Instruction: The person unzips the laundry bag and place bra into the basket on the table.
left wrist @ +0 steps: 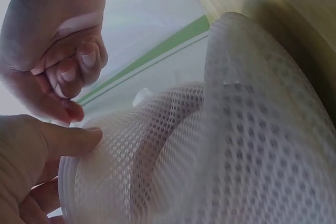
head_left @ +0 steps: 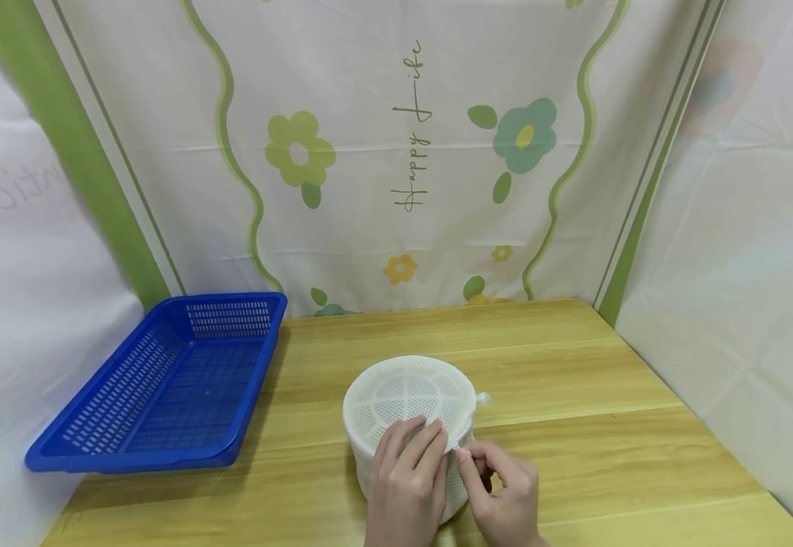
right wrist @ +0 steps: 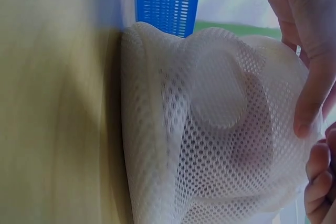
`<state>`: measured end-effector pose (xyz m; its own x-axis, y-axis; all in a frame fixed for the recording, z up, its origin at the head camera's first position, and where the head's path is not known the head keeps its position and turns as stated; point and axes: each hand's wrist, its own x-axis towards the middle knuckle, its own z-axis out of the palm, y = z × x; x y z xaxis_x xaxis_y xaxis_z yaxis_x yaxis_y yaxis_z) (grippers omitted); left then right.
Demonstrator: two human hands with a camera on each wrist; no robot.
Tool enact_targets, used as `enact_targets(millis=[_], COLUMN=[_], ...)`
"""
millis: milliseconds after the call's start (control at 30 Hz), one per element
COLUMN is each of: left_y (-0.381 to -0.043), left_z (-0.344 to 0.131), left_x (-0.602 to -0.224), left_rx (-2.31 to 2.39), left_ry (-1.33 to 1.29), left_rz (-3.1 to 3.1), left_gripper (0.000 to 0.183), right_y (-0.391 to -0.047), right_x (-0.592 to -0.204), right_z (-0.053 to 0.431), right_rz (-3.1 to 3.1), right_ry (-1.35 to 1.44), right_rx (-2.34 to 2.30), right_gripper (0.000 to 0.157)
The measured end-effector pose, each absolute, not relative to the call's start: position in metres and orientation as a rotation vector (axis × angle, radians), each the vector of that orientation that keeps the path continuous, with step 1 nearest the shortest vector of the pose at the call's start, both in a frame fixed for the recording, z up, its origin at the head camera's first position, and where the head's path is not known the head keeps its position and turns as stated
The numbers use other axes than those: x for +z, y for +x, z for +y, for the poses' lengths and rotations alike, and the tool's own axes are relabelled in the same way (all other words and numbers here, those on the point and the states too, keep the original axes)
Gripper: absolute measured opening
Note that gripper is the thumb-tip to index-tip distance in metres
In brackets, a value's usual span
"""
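Observation:
A round white mesh laundry bag stands on the table, its flat lid facing up. My left hand grips the near rim, fingers over the lid; its thumb presses the mesh side in the left wrist view. Just right of it, my right hand pinches the edge of the rim between thumb and forefinger, the other fingers curled in. What lies between those fingertips is hidden. A small white loop sticks out at the bag's right side. In the right wrist view, the mesh wall sags in folds.
To the left stands a blue plastic basket with slotted walls. The wooden table reaches back to a hanging white cloth with printed flowers. More white cloth hangs along both sides.

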<state>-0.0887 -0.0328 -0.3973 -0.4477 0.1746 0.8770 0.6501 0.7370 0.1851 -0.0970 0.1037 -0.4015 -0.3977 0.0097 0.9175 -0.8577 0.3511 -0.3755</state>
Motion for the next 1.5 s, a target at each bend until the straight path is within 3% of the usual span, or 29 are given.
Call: enact_targets(millis=[233, 1333, 1500], left_y=[-0.091, -0.091, -0.091], left_z=[-0.033, -0.034, -0.034], left_x=[-0.397, -0.397, -0.397], left_rx=[-0.599, -0.581, -0.585], left_ry=[-0.641, -0.639, -0.631], left_rz=[-1.961, -1.958, -1.96], left_gripper=[0.025, 0.022, 0.023], right_y=[-0.095, -0.093, -0.096], right_x=[-0.391, -0.394, -0.395], right_z=[0.098, 0.1, 0.105], right_rz=[-1.612, -1.663, -1.691], right_ry=[0.923, 0.702, 0.636], right_rx=[1.199, 1.142, 1.154], right_gripper=[0.011, 0.01, 0.017])
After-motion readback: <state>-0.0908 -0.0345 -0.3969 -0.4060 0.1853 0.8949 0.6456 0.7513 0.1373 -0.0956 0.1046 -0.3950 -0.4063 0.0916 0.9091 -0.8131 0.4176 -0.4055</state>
